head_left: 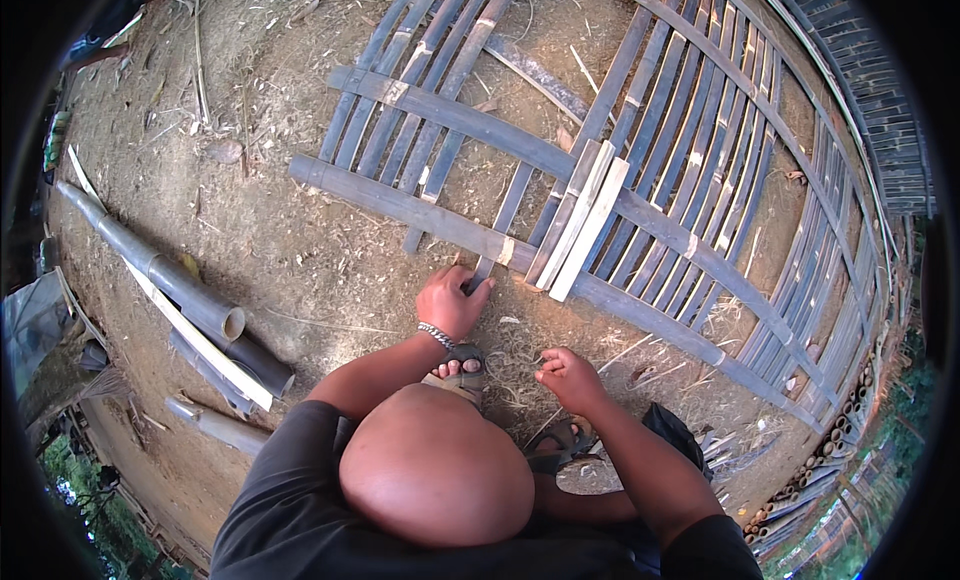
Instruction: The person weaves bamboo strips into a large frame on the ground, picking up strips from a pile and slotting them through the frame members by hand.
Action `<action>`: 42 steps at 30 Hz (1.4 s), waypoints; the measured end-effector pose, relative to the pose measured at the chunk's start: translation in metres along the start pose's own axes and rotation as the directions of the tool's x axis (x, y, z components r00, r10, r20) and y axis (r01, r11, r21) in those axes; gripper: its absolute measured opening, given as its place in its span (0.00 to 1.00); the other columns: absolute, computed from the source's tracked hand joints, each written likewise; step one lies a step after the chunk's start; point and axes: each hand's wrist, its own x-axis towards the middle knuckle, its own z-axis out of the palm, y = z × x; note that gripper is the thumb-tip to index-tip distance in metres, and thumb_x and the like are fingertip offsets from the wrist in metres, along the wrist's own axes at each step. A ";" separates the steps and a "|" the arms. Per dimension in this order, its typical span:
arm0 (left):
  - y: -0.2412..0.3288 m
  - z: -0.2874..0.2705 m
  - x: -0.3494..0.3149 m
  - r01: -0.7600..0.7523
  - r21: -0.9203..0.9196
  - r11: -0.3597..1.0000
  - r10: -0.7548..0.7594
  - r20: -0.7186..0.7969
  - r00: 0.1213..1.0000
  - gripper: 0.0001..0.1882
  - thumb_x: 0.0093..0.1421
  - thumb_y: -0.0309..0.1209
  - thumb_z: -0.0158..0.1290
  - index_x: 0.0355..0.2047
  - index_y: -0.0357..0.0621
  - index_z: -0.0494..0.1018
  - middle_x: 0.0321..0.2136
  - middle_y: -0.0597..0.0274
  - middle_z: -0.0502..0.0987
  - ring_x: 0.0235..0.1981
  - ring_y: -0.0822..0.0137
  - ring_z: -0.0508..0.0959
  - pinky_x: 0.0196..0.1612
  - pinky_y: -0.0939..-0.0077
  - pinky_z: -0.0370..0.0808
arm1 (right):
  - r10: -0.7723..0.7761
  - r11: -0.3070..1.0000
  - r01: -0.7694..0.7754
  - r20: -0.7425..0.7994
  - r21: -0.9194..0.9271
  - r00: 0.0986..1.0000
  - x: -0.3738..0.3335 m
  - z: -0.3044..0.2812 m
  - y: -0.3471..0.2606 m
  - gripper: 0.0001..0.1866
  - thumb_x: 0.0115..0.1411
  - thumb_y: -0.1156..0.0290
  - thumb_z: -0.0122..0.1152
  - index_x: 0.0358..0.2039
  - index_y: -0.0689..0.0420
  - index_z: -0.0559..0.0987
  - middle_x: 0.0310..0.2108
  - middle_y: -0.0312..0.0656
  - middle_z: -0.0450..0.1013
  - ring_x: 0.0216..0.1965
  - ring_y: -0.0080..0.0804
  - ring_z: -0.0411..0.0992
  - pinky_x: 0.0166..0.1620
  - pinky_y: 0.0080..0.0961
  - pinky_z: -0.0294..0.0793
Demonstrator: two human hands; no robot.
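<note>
From the bare knee (440, 470), the left hand (452, 302) reaches to twelve o'clock, curled inward; the right hand (572, 380) hangs at two — half-curled, perhaps pinching, though hard to tell.

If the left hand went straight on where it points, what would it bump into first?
Beyond the narrow bamboo strip it appears to hold, the left hand would probably meet the frame's nearer bamboo crosspiece, though their relative heights are unclear.

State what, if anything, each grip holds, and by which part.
The left grip holds a bamboo slat by its near end; whether the right grip holds anything cannot be told.
</note>
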 end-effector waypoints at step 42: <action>0.000 0.023 0.004 -0.092 -0.015 0.996 0.092 -0.002 0.996 0.14 0.52 0.36 0.63 0.38 0.47 0.80 0.38 0.61 0.80 0.39 0.59 0.78 0.44 0.62 0.67 | 0.000 0.997 0.000 0.000 -0.083 1.000 -0.004 -0.010 -0.034 0.30 0.57 0.58 0.68 0.56 0.57 0.73 0.46 0.50 0.78 0.44 0.38 0.79 0.47 0.33 0.77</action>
